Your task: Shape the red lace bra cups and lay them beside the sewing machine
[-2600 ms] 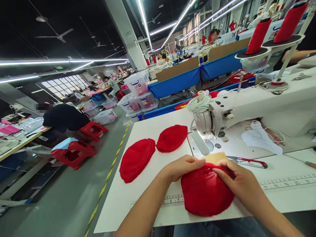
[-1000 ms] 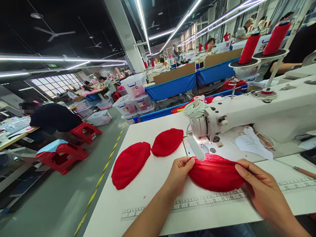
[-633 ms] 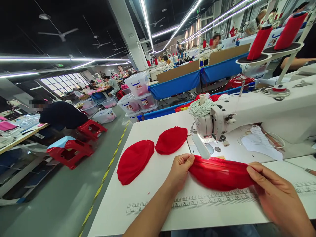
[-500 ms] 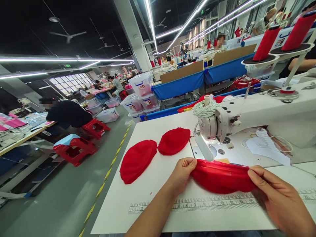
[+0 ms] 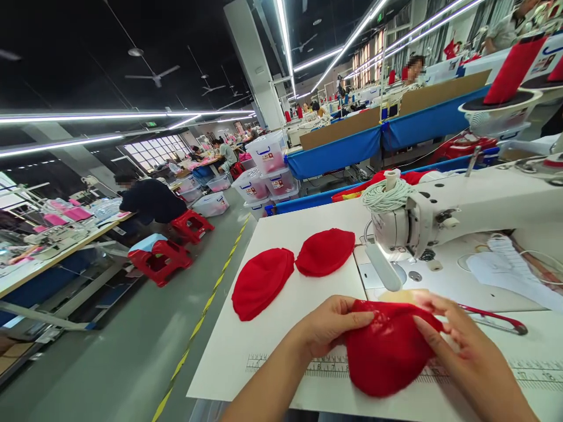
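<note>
A piece of red fabric (image 5: 387, 357), rounded like a cup, hangs between my two hands above the ruler markings at the table's front. My left hand (image 5: 336, 325) pinches its upper left edge, thumb on top. At the upper right edge my right hand (image 5: 457, 340) grips it, the thumb lying over the cloth; some of those fingers are behind it. Two similar red fabric pieces, a left one (image 5: 263, 284) and a right one (image 5: 326, 252), lie side by side on the white table (image 5: 220, 375). Just beyond my hands stands the sewing machine (image 5: 396, 223).
Thread snips with red handles (image 5: 497, 319) lie right of my right hand. White fabric scraps (image 5: 505, 266) rest under the machine arm. A red thread cone (image 5: 514, 70) stands behind it. Clear plastic boxes (image 5: 268, 155) and red stools (image 5: 160, 261) stand beyond the table.
My hands have come closer together, so the stretched red fabric now hangs slack and bulges downward. The red-handled snips have come into sight. The view has shifted slightly.
</note>
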### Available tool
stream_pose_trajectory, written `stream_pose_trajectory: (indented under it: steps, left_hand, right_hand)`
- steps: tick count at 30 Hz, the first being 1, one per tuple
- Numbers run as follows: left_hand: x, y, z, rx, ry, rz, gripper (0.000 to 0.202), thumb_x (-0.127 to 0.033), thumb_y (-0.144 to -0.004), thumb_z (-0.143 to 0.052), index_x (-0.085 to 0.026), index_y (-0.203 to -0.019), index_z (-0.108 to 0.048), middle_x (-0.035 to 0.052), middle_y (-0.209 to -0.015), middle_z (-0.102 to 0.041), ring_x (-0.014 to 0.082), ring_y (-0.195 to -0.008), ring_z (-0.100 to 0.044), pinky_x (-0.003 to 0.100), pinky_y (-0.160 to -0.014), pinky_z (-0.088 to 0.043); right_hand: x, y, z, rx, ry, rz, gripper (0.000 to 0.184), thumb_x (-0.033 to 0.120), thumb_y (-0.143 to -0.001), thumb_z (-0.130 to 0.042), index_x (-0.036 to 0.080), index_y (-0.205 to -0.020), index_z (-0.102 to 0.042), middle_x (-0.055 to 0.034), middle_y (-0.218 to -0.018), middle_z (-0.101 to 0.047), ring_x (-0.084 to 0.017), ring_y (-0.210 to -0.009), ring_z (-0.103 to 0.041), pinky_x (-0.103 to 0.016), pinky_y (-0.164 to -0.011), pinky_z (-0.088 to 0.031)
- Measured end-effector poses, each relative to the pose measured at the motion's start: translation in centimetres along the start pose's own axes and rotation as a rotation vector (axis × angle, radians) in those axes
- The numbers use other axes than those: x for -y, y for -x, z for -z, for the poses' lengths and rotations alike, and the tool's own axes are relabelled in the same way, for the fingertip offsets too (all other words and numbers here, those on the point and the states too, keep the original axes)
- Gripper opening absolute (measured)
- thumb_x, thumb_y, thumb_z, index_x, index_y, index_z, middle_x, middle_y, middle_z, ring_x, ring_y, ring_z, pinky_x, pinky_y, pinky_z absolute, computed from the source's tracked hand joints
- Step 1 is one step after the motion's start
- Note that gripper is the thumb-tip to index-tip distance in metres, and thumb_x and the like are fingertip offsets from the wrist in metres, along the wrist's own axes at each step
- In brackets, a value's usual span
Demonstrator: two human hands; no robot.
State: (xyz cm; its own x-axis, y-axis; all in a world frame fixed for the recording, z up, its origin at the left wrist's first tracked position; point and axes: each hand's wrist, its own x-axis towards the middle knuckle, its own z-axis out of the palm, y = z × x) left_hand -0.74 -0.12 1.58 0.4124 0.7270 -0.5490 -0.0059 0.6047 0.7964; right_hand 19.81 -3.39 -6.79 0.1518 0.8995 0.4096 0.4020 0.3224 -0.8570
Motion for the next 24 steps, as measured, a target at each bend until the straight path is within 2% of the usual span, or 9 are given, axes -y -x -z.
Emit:
stream_pose_trajectory:
  steps: [2,6,9,12,14,17,19,21,24]
  left_hand:
    - [-0.1,0.1,-0.6,-0.112,0.039,-0.078,0.055,-0.049,-0.056,-0.088,-0.012,-0.090,-0.067,0.0024,-0.077,-0.065,0.0093,-0.066,-0.055,0.020,-0.061,-0.040]
    - [0.1,-0.6,-2.1,-0.222,0.112,-0.160,0.061,-0.050,-0.056,-0.086,-0.015,-0.098,-0.059,0.0006,-0.079,-0.063,0.0104,-0.065,-0.053,0.021,-0.055,-0.041]
    - [0.5,-1.2,-3.2,-0.212,0.118,-0.202,0.057,-0.051,-0.060,-0.082,-0.016,-0.096,-0.055,-0.0010,-0.077,-0.060,0.0094,-0.063,-0.051,0.022,-0.056,-0.042]
    - [0.5,-1.2,-3.6,-0.195,0.088,-0.232,0.058,-0.054,-0.063,-0.079,-0.017,-0.098,-0.052,-0.0004,-0.079,-0.059,0.0093,-0.063,-0.050,0.022,-0.059,-0.041]
    - [0.2,-0.7,-3.2,-0.155,0.045,-0.247,0.066,-0.058,-0.067,-0.076,-0.019,-0.112,-0.048,0.0008,-0.084,-0.059,0.0107,-0.067,-0.051,0.026,-0.066,-0.043]
    - [-0.4,0.4,-2.0,-0.046,-0.235,-0.292,0.089,-0.054,-0.056,-0.085,-0.026,-0.129,-0.044,0.0038,-0.101,-0.055,0.0171,-0.087,-0.054,0.035,-0.085,-0.043]
    - [-0.6,1.2,-0.9,-0.032,-0.508,-0.335,0.074,-0.046,-0.048,-0.091,-0.026,-0.113,-0.062,0.0067,-0.113,-0.048,0.0229,-0.103,-0.048,0.037,-0.093,-0.039]
    - [-0.5,1.9,0.4,-0.011,-0.613,-0.351,0.044,-0.048,-0.055,-0.088,-0.021,-0.085,-0.070,0.0080,-0.114,-0.047,0.0248,-0.107,-0.046,0.036,-0.094,-0.037]
    - [-0.6,2.6,2.4,0.038,-0.288,-0.242,0.039,-0.056,-0.069,-0.077,-0.018,-0.075,-0.069,0.0048,-0.090,-0.056,0.0170,-0.084,-0.053,0.030,-0.082,-0.042]
  right_hand:
    - [0.3,0.5,-0.3,-0.082,0.141,0.173,0.026,0.041,-0.092,-0.053,0.025,-0.112,-0.059,-0.0076,-0.108,-0.063,-0.023,-0.095,-0.064,-0.030,-0.073,-0.056]
    - [1.8,2.1,-1.0,0.013,0.145,0.501,0.030,0.042,-0.091,-0.059,0.023,-0.114,-0.056,-0.0096,-0.104,-0.062,-0.022,-0.090,-0.066,-0.031,-0.076,-0.057]
    - [2.7,2.7,-1.6,-0.036,0.179,0.512,0.053,0.047,-0.081,-0.072,0.022,-0.124,-0.053,-0.0151,-0.118,-0.061,-0.030,-0.105,-0.062,-0.043,-0.086,-0.055]
    - [2.7,2.6,-1.3,-0.006,0.097,0.441,0.035,0.026,-0.088,-0.062,0.028,-0.122,-0.058,-0.0106,-0.128,-0.062,-0.031,-0.119,-0.057,-0.048,-0.097,-0.050]
    - [2.0,2.4,-0.6,0.115,-0.076,0.274,0.023,0.022,-0.092,-0.053,0.030,-0.109,-0.065,-0.0045,-0.127,-0.066,-0.028,-0.119,-0.059,-0.041,-0.097,-0.052]
    - [0.1,2.5,0.3,0.232,-0.474,-0.252,0.021,0.042,-0.089,-0.058,0.029,-0.102,-0.070,-0.0039,-0.118,-0.071,-0.028,-0.105,-0.068,-0.033,-0.083,-0.060]
    - [-1.1,2.8,0.4,0.238,-0.770,-0.626,0.036,0.053,-0.079,-0.067,0.029,-0.106,-0.071,-0.0056,-0.110,-0.074,-0.032,-0.097,-0.070,-0.037,-0.075,-0.063]
    - [-1.6,3.0,0.1,0.235,-0.988,-0.919,0.045,0.057,-0.072,-0.074,0.030,-0.108,-0.071,-0.0058,-0.105,-0.075,-0.034,-0.096,-0.070,-0.042,-0.075,-0.063]
    - [-0.6,2.4,-1.0,0.214,-1.069,-1.105,0.047,0.057,-0.069,-0.076,0.030,-0.107,-0.069,-0.0061,-0.107,-0.074,-0.034,-0.101,-0.069,-0.042,-0.081,-0.061]
